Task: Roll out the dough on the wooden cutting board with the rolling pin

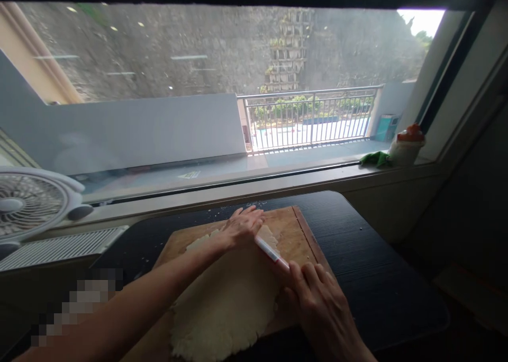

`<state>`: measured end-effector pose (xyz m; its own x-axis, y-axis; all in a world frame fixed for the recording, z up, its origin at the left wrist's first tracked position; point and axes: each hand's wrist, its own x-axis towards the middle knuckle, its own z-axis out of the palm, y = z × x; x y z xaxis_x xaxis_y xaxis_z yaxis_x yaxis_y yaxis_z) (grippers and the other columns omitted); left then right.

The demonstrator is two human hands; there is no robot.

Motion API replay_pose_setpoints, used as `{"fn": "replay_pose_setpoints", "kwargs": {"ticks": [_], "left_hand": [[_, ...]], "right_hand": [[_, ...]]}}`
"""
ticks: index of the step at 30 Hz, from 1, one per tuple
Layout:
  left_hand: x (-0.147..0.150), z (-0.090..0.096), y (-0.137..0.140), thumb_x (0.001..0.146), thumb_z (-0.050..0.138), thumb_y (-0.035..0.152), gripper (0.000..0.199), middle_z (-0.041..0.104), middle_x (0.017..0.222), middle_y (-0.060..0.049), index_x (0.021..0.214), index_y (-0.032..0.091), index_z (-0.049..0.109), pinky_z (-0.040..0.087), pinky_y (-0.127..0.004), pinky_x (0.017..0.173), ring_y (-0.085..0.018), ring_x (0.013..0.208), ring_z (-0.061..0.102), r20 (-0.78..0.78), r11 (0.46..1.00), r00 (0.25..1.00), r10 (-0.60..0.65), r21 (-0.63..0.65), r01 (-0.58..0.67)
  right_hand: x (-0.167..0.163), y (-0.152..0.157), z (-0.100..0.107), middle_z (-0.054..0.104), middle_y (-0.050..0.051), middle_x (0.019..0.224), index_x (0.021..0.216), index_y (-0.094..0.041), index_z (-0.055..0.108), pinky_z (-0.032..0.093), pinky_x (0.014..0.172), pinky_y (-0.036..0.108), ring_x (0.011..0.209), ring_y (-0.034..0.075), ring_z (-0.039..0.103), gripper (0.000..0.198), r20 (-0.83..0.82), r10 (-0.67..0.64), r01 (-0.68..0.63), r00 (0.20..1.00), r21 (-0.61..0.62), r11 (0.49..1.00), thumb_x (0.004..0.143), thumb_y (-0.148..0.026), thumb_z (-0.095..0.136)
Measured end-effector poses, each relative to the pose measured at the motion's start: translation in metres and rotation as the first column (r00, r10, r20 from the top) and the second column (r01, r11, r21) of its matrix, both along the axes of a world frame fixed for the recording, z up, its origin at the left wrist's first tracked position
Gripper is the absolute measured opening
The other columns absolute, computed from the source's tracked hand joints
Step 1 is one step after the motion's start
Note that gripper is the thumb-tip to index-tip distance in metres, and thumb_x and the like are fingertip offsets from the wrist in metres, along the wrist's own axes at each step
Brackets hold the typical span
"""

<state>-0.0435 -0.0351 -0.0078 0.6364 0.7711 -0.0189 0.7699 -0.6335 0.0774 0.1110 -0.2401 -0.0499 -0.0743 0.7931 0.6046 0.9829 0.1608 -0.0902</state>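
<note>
A large, thin sheet of rolled-out dough (226,298) with ragged edges lies on a wooden cutting board (282,218). My right hand (317,298) is closed around the handle of a knife (269,250). Its pale, narrow blade points up and left across the dough's right side, with the tip by my left hand. Stretched across the sheet, my left arm ends in my left hand (244,227), which lies flat with extended fingers on the far part of the dough. My left palm hides the dough beneath it.
Under the board is a dark table (357,256) with white flecks, probably flour. A white fan (32,203) stands at the left. Beyond the table runs a windowsill (222,190) holding a green cloth (375,160) and an orange-topped container (408,145).
</note>
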Motion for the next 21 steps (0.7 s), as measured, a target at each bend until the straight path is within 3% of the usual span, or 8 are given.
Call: {"fn": "replay_pose_setpoints", "kwargs": {"ticks": [3, 5, 9, 16, 18, 21], "left_hand": [[-0.018, 0.001, -0.014, 0.093, 0.016, 0.045, 0.056, 0.033, 0.145, -0.006, 0.137, 0.016, 0.036, 0.016, -0.042, 0.110, -0.020, 0.137, 0.019, -0.018, 0.999, 1.000, 0.011, 0.032, -0.010], [-0.014, 0.001, -0.013, 0.093, 0.017, 0.044, 0.056, 0.032, 0.146, -0.006, 0.137, 0.016, 0.036, 0.014, -0.041, 0.111, -0.020, 0.138, 0.019, -0.022, 0.999, 0.999, 0.029, 0.042, -0.028], [0.023, -0.003, 0.012, 0.093, 0.013, 0.046, 0.057, 0.037, 0.144, -0.004, 0.136, 0.019, 0.037, 0.013, -0.042, 0.111, -0.019, 0.137, 0.022, 0.005, 0.999, 0.999, 0.045, 0.031, -0.045], [0.093, -0.007, 0.053, 0.092, 0.012, 0.052, 0.063, 0.037, 0.143, -0.011, 0.132, 0.013, 0.040, 0.018, -0.043, 0.108, -0.024, 0.135, 0.025, 0.070, 1.000, 0.997, 0.008, -0.006, -0.008], [0.095, -0.007, 0.051, 0.093, 0.013, 0.050, 0.060, 0.037, 0.143, -0.011, 0.131, 0.013, 0.042, 0.016, -0.044, 0.108, -0.024, 0.135, 0.024, 0.078, 1.000, 0.997, 0.000, -0.001, 0.000], [0.071, -0.004, 0.038, 0.093, 0.014, 0.046, 0.056, 0.039, 0.142, -0.008, 0.131, 0.017, 0.043, 0.016, -0.046, 0.108, -0.024, 0.135, 0.024, 0.050, 1.000, 0.999, 0.009, -0.006, -0.008]], "right_hand": [[-0.002, -0.003, -0.006, 0.058, 0.007, 0.083, 0.119, -0.019, 0.051, 0.043, 0.067, 0.035, 0.074, 0.020, 0.053, 0.034, 0.004, 0.026, -0.026, 1.000, 0.044, 0.999, 0.086, -0.024, 0.047], [0.002, -0.001, -0.006, 0.057, 0.006, 0.083, 0.118, -0.019, 0.051, 0.042, 0.068, 0.034, 0.075, 0.019, 0.054, 0.032, -0.009, 0.048, -0.048, 0.999, 0.018, 0.999, 0.087, -0.026, 0.046], [0.020, 0.005, 0.002, 0.056, 0.003, 0.083, 0.108, -0.019, 0.055, 0.041, 0.067, 0.032, 0.074, 0.018, 0.053, 0.023, -0.057, 0.035, -0.038, 0.998, -0.038, 0.999, 0.089, -0.027, 0.044], [0.029, 0.009, 0.010, 0.055, 0.003, 0.080, 0.103, -0.018, 0.057, 0.038, 0.067, 0.032, 0.073, 0.017, 0.051, 0.021, -0.026, -0.065, 0.063, 0.998, -0.068, 0.996, 0.091, -0.026, 0.041], [0.025, 0.006, 0.009, 0.055, 0.004, 0.081, 0.104, -0.017, 0.057, 0.038, 0.067, 0.033, 0.073, 0.018, 0.050, 0.022, 0.003, -0.082, 0.082, 0.997, -0.062, 0.995, 0.090, -0.025, 0.043], [0.017, -0.001, 0.003, 0.055, 0.006, 0.084, 0.114, -0.015, 0.054, 0.039, 0.069, 0.034, 0.077, 0.020, 0.050, 0.029, 0.036, -0.058, 0.060, 0.998, -0.046, 0.997, 0.088, -0.025, 0.047]]}}
